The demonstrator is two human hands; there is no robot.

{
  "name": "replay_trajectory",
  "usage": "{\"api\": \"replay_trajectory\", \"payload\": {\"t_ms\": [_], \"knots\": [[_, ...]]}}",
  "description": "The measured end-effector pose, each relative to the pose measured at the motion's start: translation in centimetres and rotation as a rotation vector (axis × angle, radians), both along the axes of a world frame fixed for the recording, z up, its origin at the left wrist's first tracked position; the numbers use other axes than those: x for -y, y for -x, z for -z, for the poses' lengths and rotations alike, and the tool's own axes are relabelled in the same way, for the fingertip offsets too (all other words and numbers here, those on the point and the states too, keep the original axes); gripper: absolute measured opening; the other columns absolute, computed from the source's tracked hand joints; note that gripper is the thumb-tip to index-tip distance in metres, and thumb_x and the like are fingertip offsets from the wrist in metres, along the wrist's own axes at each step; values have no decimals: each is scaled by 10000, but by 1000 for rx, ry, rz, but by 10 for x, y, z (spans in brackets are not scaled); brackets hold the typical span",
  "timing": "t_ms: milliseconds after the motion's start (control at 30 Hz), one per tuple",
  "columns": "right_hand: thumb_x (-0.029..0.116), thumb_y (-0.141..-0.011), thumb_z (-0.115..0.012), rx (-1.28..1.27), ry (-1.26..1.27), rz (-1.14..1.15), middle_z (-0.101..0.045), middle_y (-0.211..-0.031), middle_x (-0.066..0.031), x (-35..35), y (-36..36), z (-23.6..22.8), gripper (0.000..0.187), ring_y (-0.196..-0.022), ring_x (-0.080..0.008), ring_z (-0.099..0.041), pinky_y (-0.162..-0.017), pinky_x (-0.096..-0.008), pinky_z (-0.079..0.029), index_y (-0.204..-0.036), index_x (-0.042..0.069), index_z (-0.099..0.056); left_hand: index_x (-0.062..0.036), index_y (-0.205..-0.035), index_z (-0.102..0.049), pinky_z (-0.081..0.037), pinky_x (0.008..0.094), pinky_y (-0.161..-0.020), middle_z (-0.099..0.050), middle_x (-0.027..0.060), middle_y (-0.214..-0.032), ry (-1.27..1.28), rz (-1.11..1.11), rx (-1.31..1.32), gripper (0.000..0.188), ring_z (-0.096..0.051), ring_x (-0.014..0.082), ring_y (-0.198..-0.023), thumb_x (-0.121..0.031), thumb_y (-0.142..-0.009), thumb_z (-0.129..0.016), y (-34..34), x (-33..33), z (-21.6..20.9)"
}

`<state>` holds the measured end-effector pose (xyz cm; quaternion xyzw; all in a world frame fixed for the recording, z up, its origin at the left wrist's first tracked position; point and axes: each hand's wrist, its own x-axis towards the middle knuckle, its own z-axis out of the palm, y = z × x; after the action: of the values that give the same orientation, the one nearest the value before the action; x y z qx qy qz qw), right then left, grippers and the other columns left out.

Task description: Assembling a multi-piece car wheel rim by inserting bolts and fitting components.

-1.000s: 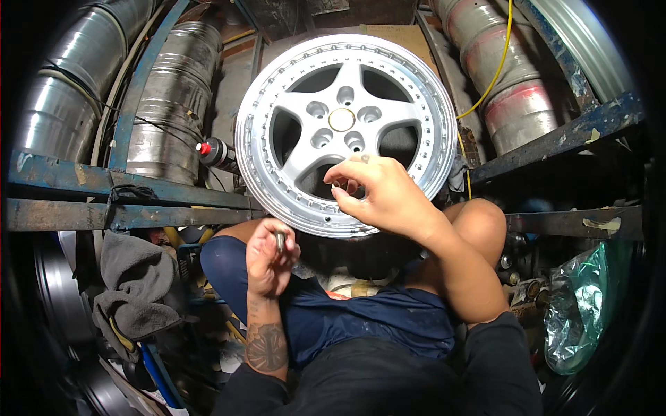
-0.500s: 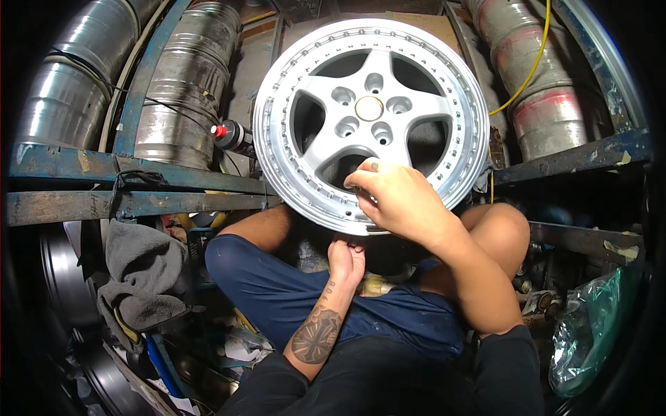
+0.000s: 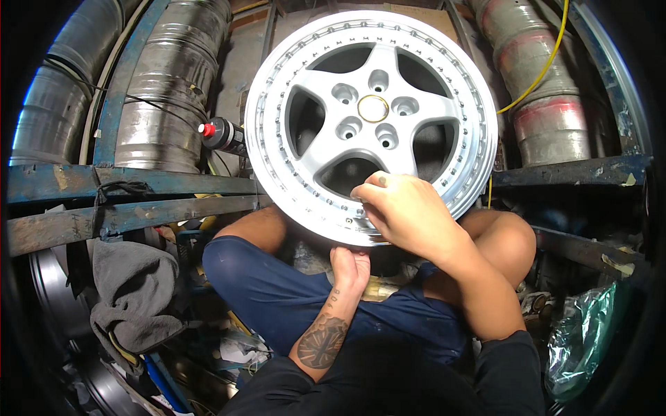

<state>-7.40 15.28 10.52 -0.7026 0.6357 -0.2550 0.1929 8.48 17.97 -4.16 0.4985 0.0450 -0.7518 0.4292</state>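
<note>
Because it was round, the silver five-spoke wheel (image 3: 368, 140) showed no long axis; its front faced the viewer, its centre at eleven o'clock from the right hand (image 3: 409, 211) and twelve o'clock from the left hand (image 3: 350, 269). The right hand was nearer that centre, reaching over the wheel's six o'clock edge with fingers curled close together; whether they gripped anything could not be told. The left hand was just below that edge, fingers hidden beneath, their state unclear. A red-capped dark bottle (image 3: 223, 134) was beside the wheel at nine o'clock.
</note>
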Motion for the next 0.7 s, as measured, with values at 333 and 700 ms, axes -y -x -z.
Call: {"api": "replay_trajectory", "payload": {"t_ms": [333,700], "knots": [[90,-771,-668,-68,-179,-32,-653,-896,-104,3,-5,7,219,-831,-324,-650,-705,-434,-517,-988,57,-660,-54,-1176,-560,-434,245,-664,-635,36,-1121,101,48,-150,258,-570,108,-842,-184,-1027,-394,-14,-11,10],[94,-764,-631,-74,-192,-69,-623,-810,-131,2,-8,20,79,-789,-330,-650,-660,-457,-526,-808,34,-654,-66,-1212,-502,-426,259,-707,-585,30,-1121,70,-40,-145,217,-520,110,-869,-79,-996,-479,-14,-14,2]]}}
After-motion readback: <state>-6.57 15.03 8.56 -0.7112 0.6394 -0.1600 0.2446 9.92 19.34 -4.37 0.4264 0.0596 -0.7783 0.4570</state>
